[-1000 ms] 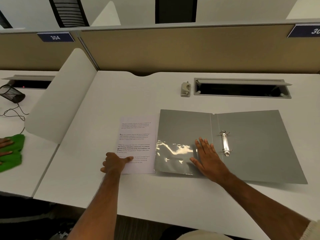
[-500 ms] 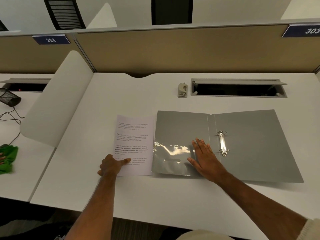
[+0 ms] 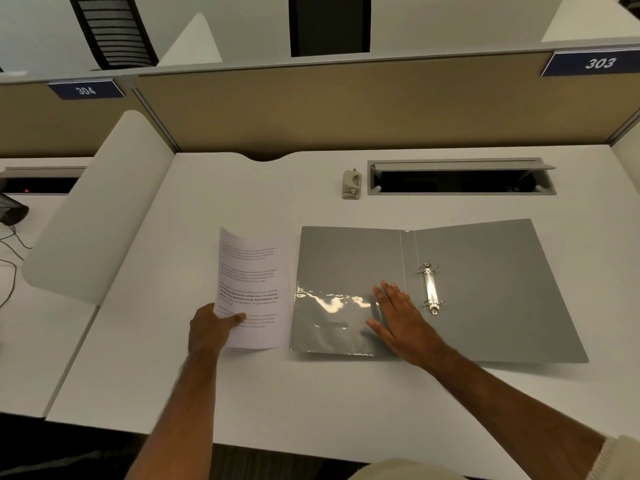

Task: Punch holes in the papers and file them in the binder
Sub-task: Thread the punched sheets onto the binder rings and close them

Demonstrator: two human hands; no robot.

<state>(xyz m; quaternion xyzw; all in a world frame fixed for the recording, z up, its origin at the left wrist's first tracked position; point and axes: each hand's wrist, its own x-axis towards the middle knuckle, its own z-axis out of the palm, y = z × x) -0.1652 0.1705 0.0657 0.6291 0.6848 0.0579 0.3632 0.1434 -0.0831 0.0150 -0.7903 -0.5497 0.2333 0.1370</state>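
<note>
A single wide-angle head camera looks forward and steeply down from close above the near edge of the counter [image 3: 242,188], both forearms reaching in from below and the partition [image 3: 346,105] bounding the far side.

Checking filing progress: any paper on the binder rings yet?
No. The ring mechanism is bare, and the left hand holds the papers beside the binder.

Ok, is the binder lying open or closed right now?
Open. The binder lies spread flat on the desk, both covers down, its ring mechanism exposed, the right hand pressing the left cover.
</note>
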